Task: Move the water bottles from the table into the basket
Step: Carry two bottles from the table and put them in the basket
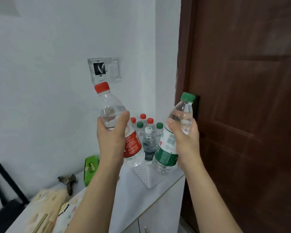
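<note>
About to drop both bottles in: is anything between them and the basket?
Yes. The white basket already holds upright bottles, filling the opening behind the red-capped bottle in the left hand and the green-capped bottle in the right hand.

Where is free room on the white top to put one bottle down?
Bare top lies in front of the white basket, toward the near edge. Behind, the basket is crowded with standing bottles. Left, the green box and patterned cloth fill the space.

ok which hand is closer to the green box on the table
Left. The left hand, holding the red-capped bottle, is up above the green box. The right hand, holding the green-capped bottle, is farther off toward the door.
</note>
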A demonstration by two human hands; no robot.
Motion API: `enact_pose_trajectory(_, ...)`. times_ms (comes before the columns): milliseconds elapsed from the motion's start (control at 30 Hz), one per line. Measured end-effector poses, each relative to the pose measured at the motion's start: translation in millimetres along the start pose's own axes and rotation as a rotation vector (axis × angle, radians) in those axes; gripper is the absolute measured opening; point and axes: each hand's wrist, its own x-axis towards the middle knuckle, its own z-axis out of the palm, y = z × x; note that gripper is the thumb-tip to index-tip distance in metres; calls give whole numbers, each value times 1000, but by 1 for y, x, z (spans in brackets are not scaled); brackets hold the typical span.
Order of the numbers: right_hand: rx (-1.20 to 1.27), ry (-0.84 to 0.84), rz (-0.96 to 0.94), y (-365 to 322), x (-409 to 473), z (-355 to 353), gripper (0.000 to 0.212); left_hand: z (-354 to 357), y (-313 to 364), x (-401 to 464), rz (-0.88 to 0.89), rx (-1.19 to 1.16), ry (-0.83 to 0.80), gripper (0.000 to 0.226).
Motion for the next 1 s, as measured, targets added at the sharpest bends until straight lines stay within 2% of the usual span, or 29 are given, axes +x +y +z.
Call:
enact_pose_trajectory(200,-35,-63,28,51,69,10,44,32,-46,92,-8,0,60,47)
enact_pose_trajectory(367,-44,-124,16,81,92,22,38,32,-87,143,-58,40,111,54)
enact_pose_trajectory(500,-100,-154,0,93,103,31,44,32,-114,174,-156,129,32,62)
enact_pose_trajectory(633,-97,-166,21,106,107,34,50,23,-141,189,-220,333,-51,55)
enact_pose_trajectory(767,-123,-163,40,114,110,33,54,8,-159,197,-207,516,-115,49)
enact_pose_trajectory(900,-163,-162,84,124,110,34,61,-8,-176,202,-179,812,-173,65)
enact_pose_trajectory(1000,-204,-172,112,130,109,37,62,-18,-190,208,-109,1182,-126,76)
